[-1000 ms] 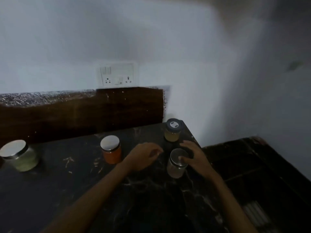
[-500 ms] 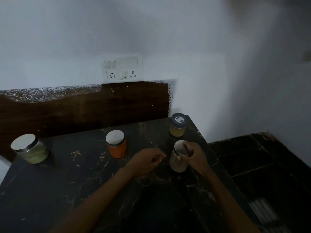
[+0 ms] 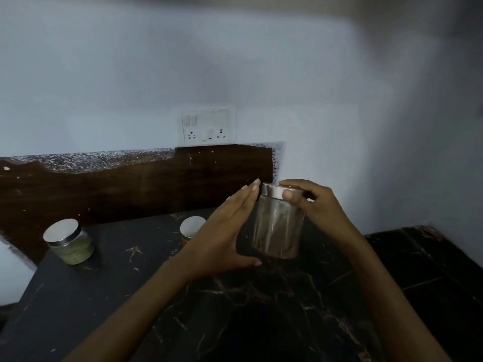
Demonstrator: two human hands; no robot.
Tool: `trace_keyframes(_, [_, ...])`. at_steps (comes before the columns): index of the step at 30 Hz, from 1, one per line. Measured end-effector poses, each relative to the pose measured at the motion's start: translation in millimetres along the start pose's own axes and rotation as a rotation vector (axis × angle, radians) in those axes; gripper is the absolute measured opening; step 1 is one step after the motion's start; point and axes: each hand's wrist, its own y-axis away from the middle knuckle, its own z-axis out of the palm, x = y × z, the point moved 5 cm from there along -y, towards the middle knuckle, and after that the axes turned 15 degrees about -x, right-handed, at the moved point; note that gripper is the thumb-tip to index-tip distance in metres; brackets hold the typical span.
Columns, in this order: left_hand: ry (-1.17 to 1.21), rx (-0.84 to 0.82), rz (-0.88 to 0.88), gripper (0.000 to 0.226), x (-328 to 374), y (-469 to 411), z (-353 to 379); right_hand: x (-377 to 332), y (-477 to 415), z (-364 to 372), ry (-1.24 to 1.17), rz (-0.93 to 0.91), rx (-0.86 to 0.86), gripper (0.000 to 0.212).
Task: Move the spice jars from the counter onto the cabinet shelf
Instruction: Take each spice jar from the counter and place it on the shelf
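I read this as the carry step: the clear jar (image 3: 278, 226) is up off the counter (image 3: 104, 296), in front of the wall; the right hand (image 3: 316, 207) arches over it, fingers (image 3: 295, 184) clamped round the lid; the left hand (image 3: 224, 231) lies flat alongside, fingers straight and together, thumb under the base, contact unclear; the green jar (image 3: 69, 241) and orange jar (image 3: 192, 227) wait on the counter; next I need the shelf, not in view.

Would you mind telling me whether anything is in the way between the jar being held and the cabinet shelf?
Nothing visible is. The jar is held above the counter, the right hand gripping its lid, the left hand open beside it. Only bare wall shows above. The shelf is out of view, so the rest is unknown.
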Motion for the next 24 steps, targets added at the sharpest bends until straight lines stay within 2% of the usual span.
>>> trace_keyframes(9, [0.068,0.008,0.052,0.132,19,29,-45,-63,-6,17,-0.15,-0.071,-0.092,0.03])
trace_keyframes(13, [0.125,0.046,0.064,0.131,19,38,-60,-80,-8,26,-0.156,-0.099,-0.132,0.048])
trace_keyframes(18, [0.232,0.033,0.064,0.132,17,43,-62,-94,-10,37,-0.091,-0.105,-0.122,0.033])
trace_keyframes(21, [0.275,0.083,0.073,0.131,12,46,-64,-87,-11,37,-0.093,-0.12,-0.121,0.034])
trace_keyframes(23, [0.321,0.128,0.08,0.131,9,49,-67,-76,-9,36,-0.15,-0.144,-0.241,0.047])
trace_keyframes(24, [0.351,0.147,0.081,0.129,7,52,-70,-71,-6,37,-0.2,-0.16,-0.349,0.066])
